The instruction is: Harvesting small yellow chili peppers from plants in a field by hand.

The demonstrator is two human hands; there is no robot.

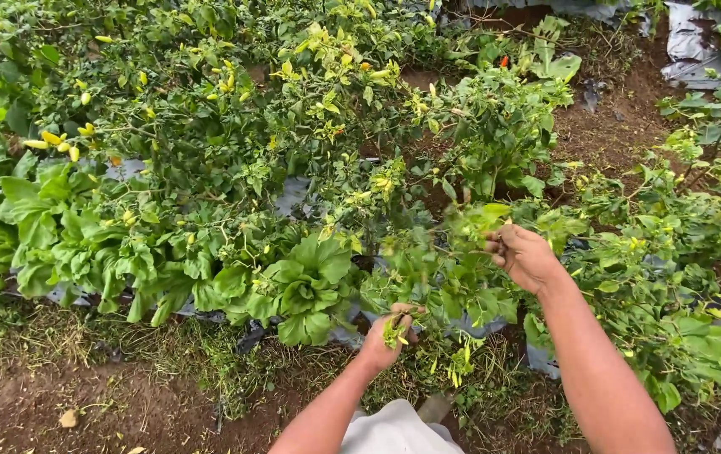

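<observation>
Chilli plant [453, 277] fills the space between my two hands, a low bush of green leaves at the edge of the bed. My left hand [387, 336] is curled shut low down, with a small bunch of green sprigs or thin pods poking out of the fist — too small for me to say which. My right hand [524, 256] is higher and to the right, fingers folded around a leafy stem near the top of the bush, closed on it, holding it bent aside.

As for how far along I am, I judge it early: only that little bunch sits in my left fist, while yellow chillies [58, 143] hang thick on the taller bushes further back on the left, and one or two red ones show near the top. Most of the row looks unpicked.

Room is tight ahead — foliage crowds right up to both wrists. Broad leafy greens [306, 286] sit just beside my left hand. Grey plastic mulch [293, 195] peeks between the plants. Behind my hands, toward me, bare brown soil [32, 403] with thin weeds gives open ground for my arms to draw back, and a dirt path [621, 118] opens at upper right.
</observation>
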